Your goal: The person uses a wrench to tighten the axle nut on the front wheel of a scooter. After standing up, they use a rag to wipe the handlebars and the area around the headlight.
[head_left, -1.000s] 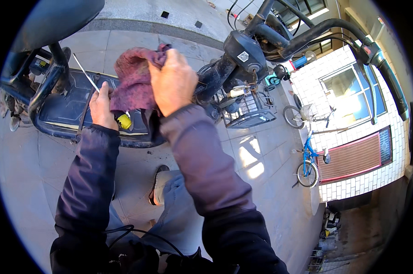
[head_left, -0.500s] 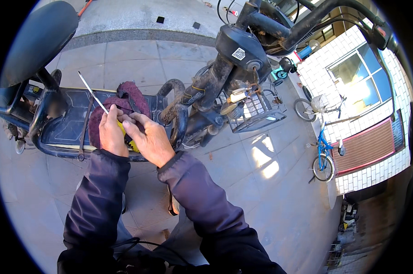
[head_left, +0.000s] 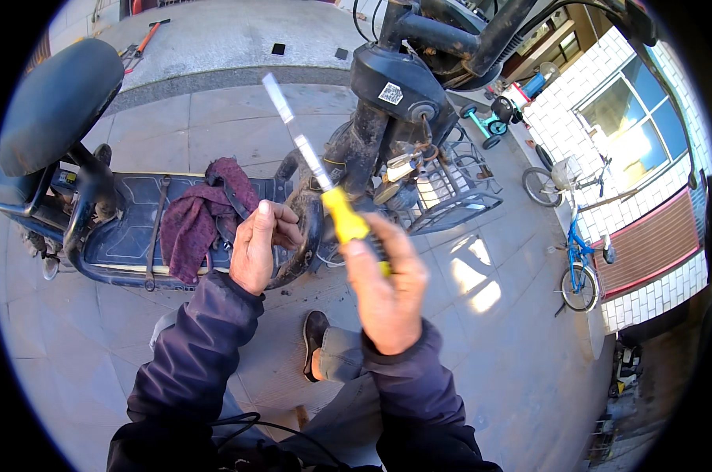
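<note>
A screwdriver [head_left: 344, 218] with a yellow and black handle is gripped in my right hand [head_left: 391, 287]. Its pale shaft, blurred by motion, points up and to the left across the front of the electric scooter [head_left: 372, 118]. My left hand [head_left: 255, 248] is beside it, thumb raised and fingers loosely bent, with nothing visible in them. Just left of that hand, a maroon cloth [head_left: 191, 228] lies crumpled on the scooter's black footboard [head_left: 128, 208]. A dark strap [head_left: 158, 228] runs across the footboard next to the cloth.
The scooter's black seat [head_left: 61, 102] rises at left. Its wire basket [head_left: 458, 197] is ahead on the right. A blue bicycle [head_left: 578, 259] leans near the white brick wall [head_left: 647, 126]. A red-handled tool [head_left: 145, 39] lies on the raised concrete step [head_left: 222, 43].
My right hand has moved right and away from my left, carrying the screwdriver, which has left the cloth. My left hand has shifted right, off the cloth. One shoe now shows below.
</note>
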The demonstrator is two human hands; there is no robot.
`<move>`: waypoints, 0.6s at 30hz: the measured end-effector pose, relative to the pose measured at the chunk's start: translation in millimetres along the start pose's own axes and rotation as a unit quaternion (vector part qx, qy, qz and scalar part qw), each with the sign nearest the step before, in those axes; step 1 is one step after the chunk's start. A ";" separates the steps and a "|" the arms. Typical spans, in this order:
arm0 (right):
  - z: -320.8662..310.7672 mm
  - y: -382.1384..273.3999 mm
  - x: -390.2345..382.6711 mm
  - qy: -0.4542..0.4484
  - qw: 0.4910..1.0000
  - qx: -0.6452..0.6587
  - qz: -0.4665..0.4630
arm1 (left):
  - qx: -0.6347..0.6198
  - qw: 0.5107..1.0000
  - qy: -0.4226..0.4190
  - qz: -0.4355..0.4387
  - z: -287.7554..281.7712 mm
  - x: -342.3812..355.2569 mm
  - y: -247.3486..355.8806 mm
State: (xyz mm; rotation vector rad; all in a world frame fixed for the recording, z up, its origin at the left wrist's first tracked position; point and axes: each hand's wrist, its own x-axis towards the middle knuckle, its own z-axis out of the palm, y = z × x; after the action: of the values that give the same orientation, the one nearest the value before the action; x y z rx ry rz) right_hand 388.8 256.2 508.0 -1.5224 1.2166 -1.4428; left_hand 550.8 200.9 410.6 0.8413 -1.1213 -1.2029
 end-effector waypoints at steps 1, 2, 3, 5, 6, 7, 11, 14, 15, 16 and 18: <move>-10.3 -12.0 3.5 0.045 0.998 0.006 -0.032 | 0.011 1.000 0.012 -0.017 -0.7 -0.1 -2.2; -20.1 -20.6 8.0 0.076 0.996 -0.001 -0.041 | 0.023 0.999 0.025 -0.035 -2.4 0.1 -4.8; -31.0 -29.7 12.0 0.109 0.993 -0.010 -0.051 | 0.019 0.998 0.032 -0.045 -1.4 0.5 -6.0; -49.5 -44.1 19.7 0.174 0.983 -0.011 -0.062 | 0.015 0.996 0.054 -0.063 -3.5 2.2 -6.0; -60.3 -52.4 20.7 0.193 0.978 -0.048 -0.071 | 0.016 0.996 0.055 -0.067 -1.9 3.0 -5.8; -67.7 -57.0 22.2 0.205 0.974 -0.062 -0.071 | 0.020 0.996 0.059 -0.070 -3.4 3.2 -4.9; -90.3 -69.3 29.7 0.229 0.964 -0.086 -0.104 | 0.034 0.994 0.058 -0.087 -7.0 3.2 -5.1; -98.5 -78.3 35.5 0.273 0.946 -0.081 -0.151 | 0.064 0.992 0.060 -0.096 -6.7 2.8 -7.2; -103.9 -76.7 37.0 0.278 0.944 -0.067 -0.163 | 0.071 0.991 0.061 -0.094 -6.0 2.4 -6.8; -105.6 -75.1 38.4 0.297 0.936 -0.063 -0.176 | 0.078 0.991 0.061 -0.093 -5.2 1.9 -5.8; -107.1 -76.0 40.8 0.334 0.919 -0.058 -0.202 | 0.089 0.990 0.060 -0.092 -4.4 1.8 -6.4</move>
State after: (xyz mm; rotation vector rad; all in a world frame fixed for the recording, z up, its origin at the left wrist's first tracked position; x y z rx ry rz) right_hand 293.1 253.3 606.6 -1.4560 1.4353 -2.3360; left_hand 553.3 197.6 403.7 1.1603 -1.0812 -1.1973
